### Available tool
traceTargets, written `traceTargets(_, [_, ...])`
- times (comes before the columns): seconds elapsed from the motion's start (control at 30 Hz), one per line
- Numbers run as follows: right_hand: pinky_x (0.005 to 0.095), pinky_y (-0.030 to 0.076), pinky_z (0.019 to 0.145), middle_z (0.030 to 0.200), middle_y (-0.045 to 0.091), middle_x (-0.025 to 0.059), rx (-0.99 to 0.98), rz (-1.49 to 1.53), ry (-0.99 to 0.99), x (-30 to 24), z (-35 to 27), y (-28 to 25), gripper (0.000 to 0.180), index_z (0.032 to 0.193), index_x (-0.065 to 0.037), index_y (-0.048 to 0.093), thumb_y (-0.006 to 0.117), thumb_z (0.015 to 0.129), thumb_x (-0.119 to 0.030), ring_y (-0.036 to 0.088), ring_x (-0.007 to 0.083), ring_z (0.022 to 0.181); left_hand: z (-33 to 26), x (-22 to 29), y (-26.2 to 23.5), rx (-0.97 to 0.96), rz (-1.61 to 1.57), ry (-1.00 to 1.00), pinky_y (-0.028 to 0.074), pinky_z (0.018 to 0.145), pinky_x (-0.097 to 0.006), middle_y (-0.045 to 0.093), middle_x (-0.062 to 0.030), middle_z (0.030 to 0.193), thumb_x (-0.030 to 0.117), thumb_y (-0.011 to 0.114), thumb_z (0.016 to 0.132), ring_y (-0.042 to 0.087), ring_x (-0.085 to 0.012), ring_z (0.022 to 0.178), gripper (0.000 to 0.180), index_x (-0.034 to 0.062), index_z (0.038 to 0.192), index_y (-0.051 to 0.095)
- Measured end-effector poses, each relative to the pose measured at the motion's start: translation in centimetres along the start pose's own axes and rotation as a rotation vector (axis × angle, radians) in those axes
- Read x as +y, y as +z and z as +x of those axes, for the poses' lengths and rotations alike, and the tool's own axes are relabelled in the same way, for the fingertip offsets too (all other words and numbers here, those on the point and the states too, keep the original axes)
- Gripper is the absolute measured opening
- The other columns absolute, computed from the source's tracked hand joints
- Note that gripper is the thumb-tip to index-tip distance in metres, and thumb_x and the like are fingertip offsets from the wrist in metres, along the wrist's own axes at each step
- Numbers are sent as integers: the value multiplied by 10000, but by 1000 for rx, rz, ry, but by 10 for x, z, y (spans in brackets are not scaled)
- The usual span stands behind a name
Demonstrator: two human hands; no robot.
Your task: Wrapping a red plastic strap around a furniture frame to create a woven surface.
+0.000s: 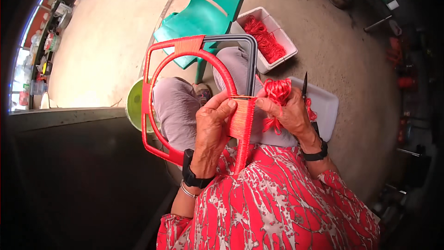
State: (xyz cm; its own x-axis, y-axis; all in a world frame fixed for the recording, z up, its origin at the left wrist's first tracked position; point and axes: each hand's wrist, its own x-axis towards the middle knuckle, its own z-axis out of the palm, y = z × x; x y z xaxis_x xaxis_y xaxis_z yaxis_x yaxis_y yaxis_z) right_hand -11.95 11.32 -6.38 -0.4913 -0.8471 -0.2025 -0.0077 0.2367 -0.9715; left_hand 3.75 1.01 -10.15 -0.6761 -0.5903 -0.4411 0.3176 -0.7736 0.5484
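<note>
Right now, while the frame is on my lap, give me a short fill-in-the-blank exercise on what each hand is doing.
1. The left hand grips the frame where the cord wrapping is coloured ____.
2. The right hand holds a bundle of red cord and a dark ____.
3. The empty plastic chair ahead is coloured ____.
4. The white tub beside the chair holds more red ____.

Missing words: orange; knife; green; cord
</note>
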Motion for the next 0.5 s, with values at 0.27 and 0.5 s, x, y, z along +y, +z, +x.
traceTargets(0.27, [251,483,623,768,656,24,-53,-70,-161,1,-2,12,175,894,7,648,739,782,-93,585,63,716,-1,0,3,2,-17,4,575,743,-303,674,-162,978,3,638,852,677,-209,834,314,-85,1143,560])
traceTargets(0.5, [338,518,637,801,647,112,-45,-376,-766,26,5,3,335,982,-31,605,749,687,-100,662,262,716,-1,2,3,-3,3,-13,572,734,-290,675,-145,977,7,617,864,678,-191,824,313,-68,1161,555])
